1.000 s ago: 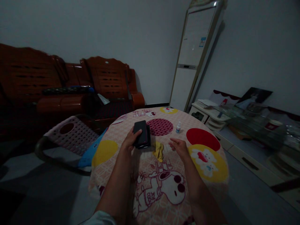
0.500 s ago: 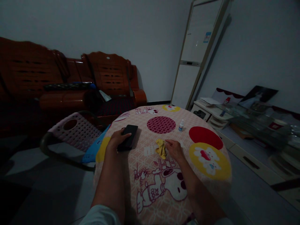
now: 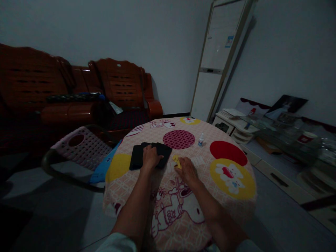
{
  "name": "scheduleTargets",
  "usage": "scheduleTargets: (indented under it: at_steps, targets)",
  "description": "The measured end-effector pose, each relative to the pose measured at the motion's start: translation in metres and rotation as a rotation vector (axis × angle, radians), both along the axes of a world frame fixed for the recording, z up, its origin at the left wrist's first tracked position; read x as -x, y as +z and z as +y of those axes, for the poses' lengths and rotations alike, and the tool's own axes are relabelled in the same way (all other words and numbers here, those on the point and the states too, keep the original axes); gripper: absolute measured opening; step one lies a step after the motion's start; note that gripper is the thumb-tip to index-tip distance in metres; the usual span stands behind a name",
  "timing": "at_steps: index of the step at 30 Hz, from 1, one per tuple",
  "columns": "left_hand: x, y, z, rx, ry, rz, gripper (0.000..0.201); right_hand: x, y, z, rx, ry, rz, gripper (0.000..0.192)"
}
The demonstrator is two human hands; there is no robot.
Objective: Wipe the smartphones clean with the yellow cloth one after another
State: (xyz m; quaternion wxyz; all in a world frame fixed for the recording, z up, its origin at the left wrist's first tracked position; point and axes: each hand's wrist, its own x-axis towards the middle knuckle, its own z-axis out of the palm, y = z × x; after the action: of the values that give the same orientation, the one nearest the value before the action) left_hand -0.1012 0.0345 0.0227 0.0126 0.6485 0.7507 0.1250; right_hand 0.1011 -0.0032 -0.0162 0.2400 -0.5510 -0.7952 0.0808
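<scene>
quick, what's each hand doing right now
Left hand: lies on top of the black phones on the table, fingers bent over them.
Right hand: closed on the yellow cloth, pressing it to the tablecloth.

Yellow cloth [image 3: 176, 161] mostly under right hand [image 3: 186, 169], seemingly.

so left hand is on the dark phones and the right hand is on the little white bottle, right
Not quite. The left hand does rest on the dark phones lying on the table, but the right hand is on the yellow cloth, not the little white bottle, which stands apart, farther back on the table. The head view shows this.
</scene>
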Motion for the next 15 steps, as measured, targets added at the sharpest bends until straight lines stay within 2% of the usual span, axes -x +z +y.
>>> scheduleTargets:
  at_steps: [3, 6, 10, 15]
  targets:
    - [-0.011, 0.001, -0.005, -0.044, -0.009, 0.012, 0.050, -0.005, -0.003, 0.005, 0.009, -0.017, -0.037, 0.013]
    - [-0.019, 0.000, -0.007, -0.060, -0.021, 0.033, 0.053, -0.010, -0.005, 0.008, -0.008, -0.018, 0.003, 0.015]
    - [-0.029, -0.005, -0.004, -0.056, -0.047, 0.045, 0.054, -0.012, -0.008, 0.010, -0.054, -0.006, 0.036, 0.029]
    - [-0.046, -0.006, -0.005, -0.055, 0.009, 0.003, 0.060, -0.012, -0.015, 0.017, -0.045, -0.010, 0.116, 0.021]
